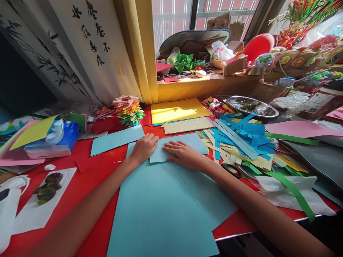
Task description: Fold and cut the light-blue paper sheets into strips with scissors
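Large light blue sheets lie on the red table, with a smaller folded light blue piece on their far end. My left hand is at the left end of that piece, its fingers curled together; whether they pinch the paper is hidden. Flat on the same piece rests my right hand, fingers stretched out to the left. A light blue strip lies beyond my left hand, to its left. Behind the hands are a cream strip and a yellow sheet.
Blue and cream paper scraps are heaped on the right, near black-handled scissors. A metal bowl stands behind them. At the left are a blue tissue pack and a white napkin with dark fruit. A folded-paper stack stands behind.
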A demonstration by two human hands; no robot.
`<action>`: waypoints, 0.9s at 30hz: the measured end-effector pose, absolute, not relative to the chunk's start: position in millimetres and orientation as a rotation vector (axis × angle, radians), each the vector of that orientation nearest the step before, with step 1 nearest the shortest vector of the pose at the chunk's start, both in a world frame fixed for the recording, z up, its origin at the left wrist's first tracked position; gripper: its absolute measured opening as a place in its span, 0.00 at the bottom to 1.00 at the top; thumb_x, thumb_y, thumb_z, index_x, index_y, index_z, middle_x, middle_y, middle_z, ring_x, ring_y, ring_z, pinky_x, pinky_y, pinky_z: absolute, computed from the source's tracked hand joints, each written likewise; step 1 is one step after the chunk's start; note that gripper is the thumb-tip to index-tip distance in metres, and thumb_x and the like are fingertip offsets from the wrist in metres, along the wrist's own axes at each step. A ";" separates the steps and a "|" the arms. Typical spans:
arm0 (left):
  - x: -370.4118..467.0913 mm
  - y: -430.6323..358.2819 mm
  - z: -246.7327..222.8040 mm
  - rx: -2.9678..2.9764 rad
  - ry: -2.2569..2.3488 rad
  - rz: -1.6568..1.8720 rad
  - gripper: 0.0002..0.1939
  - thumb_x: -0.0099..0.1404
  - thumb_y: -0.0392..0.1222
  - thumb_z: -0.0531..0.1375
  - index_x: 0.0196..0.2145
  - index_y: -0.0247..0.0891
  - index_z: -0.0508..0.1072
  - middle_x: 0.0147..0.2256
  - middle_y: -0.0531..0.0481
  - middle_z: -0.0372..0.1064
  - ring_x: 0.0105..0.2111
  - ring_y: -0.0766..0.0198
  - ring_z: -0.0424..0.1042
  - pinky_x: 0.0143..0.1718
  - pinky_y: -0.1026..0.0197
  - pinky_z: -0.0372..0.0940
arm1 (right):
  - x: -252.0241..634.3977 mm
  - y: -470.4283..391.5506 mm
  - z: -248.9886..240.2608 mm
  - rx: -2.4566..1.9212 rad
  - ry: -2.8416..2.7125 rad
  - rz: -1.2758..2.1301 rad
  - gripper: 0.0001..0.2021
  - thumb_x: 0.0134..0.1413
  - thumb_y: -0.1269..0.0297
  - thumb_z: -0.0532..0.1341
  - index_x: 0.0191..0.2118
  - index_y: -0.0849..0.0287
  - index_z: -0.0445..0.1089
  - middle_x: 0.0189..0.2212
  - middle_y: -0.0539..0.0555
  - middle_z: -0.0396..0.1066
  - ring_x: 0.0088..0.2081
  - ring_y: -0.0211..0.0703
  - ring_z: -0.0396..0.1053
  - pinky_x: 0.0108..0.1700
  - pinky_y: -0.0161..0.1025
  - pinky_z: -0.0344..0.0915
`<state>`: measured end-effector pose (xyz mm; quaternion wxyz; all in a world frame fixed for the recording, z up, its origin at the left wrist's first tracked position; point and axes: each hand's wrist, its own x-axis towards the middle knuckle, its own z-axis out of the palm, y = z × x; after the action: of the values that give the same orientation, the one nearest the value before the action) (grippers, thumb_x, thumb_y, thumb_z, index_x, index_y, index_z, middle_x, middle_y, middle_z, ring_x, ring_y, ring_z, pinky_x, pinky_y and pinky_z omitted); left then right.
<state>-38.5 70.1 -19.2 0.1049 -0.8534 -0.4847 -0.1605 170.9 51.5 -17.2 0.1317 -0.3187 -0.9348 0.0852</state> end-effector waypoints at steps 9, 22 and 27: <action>-36.0 69.0 -20.0 -2.350 -1.336 -0.463 0.05 0.63 0.36 0.50 0.35 0.36 0.65 0.33 0.45 0.64 0.35 0.58 0.63 0.34 0.58 0.58 | 169.5 51.4 -20.0 -0.936 -2.711 0.224 0.24 0.60 0.53 0.48 0.59 0.56 0.55 0.59 0.54 0.55 0.61 0.49 0.49 0.59 0.52 0.49; -28.4 -0.7 -13.7 -2.627 -0.828 -0.538 0.16 0.64 0.29 0.46 0.42 0.36 0.70 0.38 0.44 0.70 0.46 0.57 0.65 0.43 0.54 0.61 | 171.9 51.2 -22.9 -0.943 -2.675 0.196 0.23 0.59 0.54 0.50 0.58 0.54 0.58 0.58 0.53 0.56 0.59 0.48 0.52 0.58 0.49 0.52; -26.9 -6.0 -15.1 -2.599 -0.861 -0.468 0.14 0.65 0.32 0.47 0.42 0.35 0.70 0.39 0.42 0.70 0.47 0.56 0.65 0.45 0.53 0.62 | 170.5 51.5 -23.8 -0.988 -2.672 0.218 0.24 0.59 0.53 0.50 0.59 0.54 0.56 0.59 0.53 0.55 0.60 0.47 0.51 0.59 0.50 0.51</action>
<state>-26.9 -6.0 -15.1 0.1808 -0.9202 -0.3050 -0.1657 170.5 51.5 -23.8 0.1420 -0.3422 -0.9257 0.0757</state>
